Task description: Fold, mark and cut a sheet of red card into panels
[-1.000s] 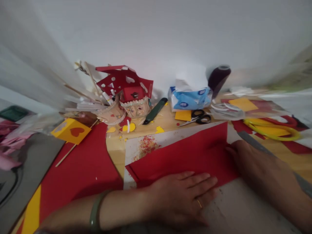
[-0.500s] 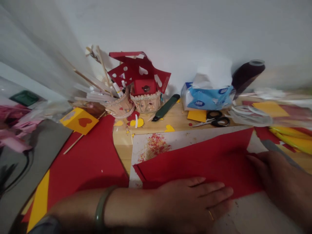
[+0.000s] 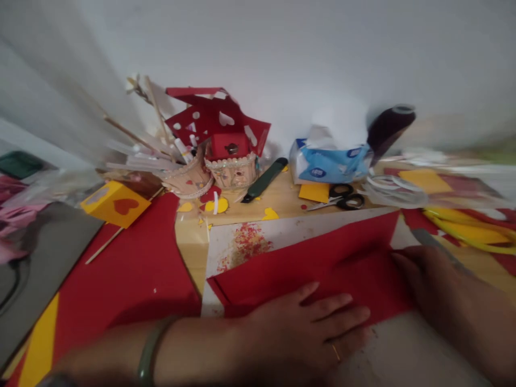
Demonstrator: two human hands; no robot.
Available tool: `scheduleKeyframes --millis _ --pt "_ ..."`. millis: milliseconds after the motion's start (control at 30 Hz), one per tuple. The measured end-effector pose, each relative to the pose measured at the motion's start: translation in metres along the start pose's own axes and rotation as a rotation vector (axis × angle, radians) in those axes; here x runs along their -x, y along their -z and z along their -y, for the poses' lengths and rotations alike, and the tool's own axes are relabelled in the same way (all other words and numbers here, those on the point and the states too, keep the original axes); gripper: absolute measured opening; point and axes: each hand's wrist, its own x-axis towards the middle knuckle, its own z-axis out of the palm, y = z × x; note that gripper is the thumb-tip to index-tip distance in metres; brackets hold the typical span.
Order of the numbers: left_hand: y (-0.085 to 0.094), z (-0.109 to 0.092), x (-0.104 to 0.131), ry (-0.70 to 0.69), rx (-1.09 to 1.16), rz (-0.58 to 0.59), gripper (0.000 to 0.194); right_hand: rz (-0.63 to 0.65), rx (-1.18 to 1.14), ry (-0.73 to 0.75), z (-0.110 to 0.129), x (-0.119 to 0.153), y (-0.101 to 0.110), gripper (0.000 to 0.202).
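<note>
A sheet of red paper (image 3: 322, 258), with a narrow crease along its left end, lies slantwise over a white sheet (image 3: 387, 349). My left hand (image 3: 310, 328) rests flat on its near part, fingers spread, a ring on one finger and a green bangle on the wrist. At the paper's right end, my right hand (image 3: 439, 301) pinches the edge between thumb and fingers; some of those fingers are hidden. The paper bulges up slightly near the right hand. Red and tan crumbs (image 3: 250, 244) are scattered on the white sheet beyond the paper.
Behind stand decorated pots (image 3: 234, 172) with pens and cut red paper, a green utility knife (image 3: 264, 180), a tissue pack (image 3: 330, 161) and black-handled scissors (image 3: 344, 198). To the left are another red sheet (image 3: 133, 274) and a yellow box with a heart (image 3: 116, 204). Clear tape rolls (image 3: 395, 191) lie right.
The whole view has shifted, so things appear further left. The left hand's fingers are more spread on the red paper. My right hand keeps its place at the paper's end.
</note>
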Motion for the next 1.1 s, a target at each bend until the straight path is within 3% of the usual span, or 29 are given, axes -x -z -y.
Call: scheduleKeyframes --millis 67,133,400,700,867,967,1100 --pt "0.000 0.000 0.000 0.002 0.045 0.009 0.057 0.166 0.055 -0.076 0.015 -0.003 0.016 0.030" --pt "-0.001 0.000 -0.001 0.004 0.100 0.029 0.061 0.229 0.093 -0.070 0.023 -0.005 0.025 0.029" --pt "-0.015 -0.001 0.000 0.030 0.217 0.064 0.071 0.214 0.204 0.053 0.025 -0.006 0.027 0.024" --pt "-0.011 -0.002 0.000 0.052 0.271 0.109 0.067 0.183 0.280 0.144 0.029 -0.009 0.031 0.030" --pt "-0.007 -0.004 -0.003 0.106 0.228 0.189 0.085 0.160 0.288 0.169 0.030 -0.006 0.030 0.032" --pt "-0.008 -0.004 -0.002 0.091 0.196 0.135 0.089 0.129 0.276 0.196 0.029 -0.004 0.026 0.028" --pt "-0.012 0.006 -0.002 0.062 0.100 -0.087 0.061 0.093 0.276 0.222 0.030 -0.002 0.025 0.028"
